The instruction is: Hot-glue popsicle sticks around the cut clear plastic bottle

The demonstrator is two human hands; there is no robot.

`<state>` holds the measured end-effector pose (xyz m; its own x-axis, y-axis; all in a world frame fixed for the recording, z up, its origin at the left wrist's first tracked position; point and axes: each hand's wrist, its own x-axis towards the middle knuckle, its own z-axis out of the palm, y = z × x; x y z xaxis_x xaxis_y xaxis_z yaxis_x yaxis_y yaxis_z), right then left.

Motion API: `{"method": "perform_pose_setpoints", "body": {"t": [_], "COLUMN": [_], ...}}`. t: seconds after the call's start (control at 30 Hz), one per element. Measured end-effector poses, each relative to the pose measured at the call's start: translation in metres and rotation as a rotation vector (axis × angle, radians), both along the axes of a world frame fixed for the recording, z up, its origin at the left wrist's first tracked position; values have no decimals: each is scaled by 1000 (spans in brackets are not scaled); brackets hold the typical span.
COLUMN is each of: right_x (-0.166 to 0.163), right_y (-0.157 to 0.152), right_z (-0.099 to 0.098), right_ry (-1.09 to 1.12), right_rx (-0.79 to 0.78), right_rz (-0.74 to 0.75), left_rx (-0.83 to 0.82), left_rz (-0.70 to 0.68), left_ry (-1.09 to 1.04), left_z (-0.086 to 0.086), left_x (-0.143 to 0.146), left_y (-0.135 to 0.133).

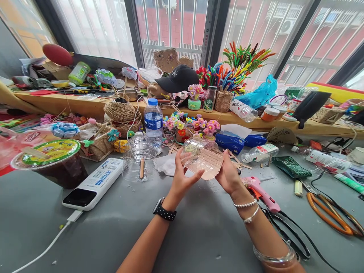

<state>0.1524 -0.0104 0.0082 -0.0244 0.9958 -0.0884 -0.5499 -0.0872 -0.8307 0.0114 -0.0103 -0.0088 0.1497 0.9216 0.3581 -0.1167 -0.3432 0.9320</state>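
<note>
Between my two hands is a clear plastic bottle piece (191, 157) with a row of flat wooden craft sticks (209, 163) along its side, held tilted above the table. My left hand (184, 172) grips its left end, thumb along the lower edge. The fingers of my right hand (227, 172) close on the right end of the sticks. Left of my hands stand cut clear bottle parts (136, 151) with one wooden stick (141, 168) showing at them. A pink glue gun (263, 193) lies right of my right hand.
A power bank (98, 182) and a lidded drink cup (65, 170) stand at the left. Orange-handled scissors (327, 214) and a plastic bottle (260, 152) lie at the right. Behind are a water bottle (153, 125), twine (121, 113), tissue packs (230, 142) and a crowded wooden ledge (170, 107).
</note>
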Motion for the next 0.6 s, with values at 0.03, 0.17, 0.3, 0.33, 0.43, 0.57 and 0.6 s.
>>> {"method": "perform_pose_setpoints", "body": {"t": [0.03,0.17,0.3,0.33,0.43,0.57,0.6], "right_x": [1,0,0,1,6,8,6], "right_y": [0,-1,-4,-4,-6,-5,-5], "right_z": [0,2,5,6,11,13,12], "right_ry": [12,35,41,23,-58,-106,-116], "right_rx": [-11,-27,-40,-49,-28,156,200], "right_rz": [5,-4,-67,-54,30,-64,-111], "left_rx": [-8,-48,-50,-60,-154,-401,-459], "left_rz": [1,-12,0,11,27,-133,-192], "left_ry": [-5,-49,-47,-59,-154,-301,-314], "left_z": [0,3,6,7,10,15,15], "left_x": [0,0,-1,-2,-9,-15,-14], "left_y": [0,1,0,0,2,3,3]}}
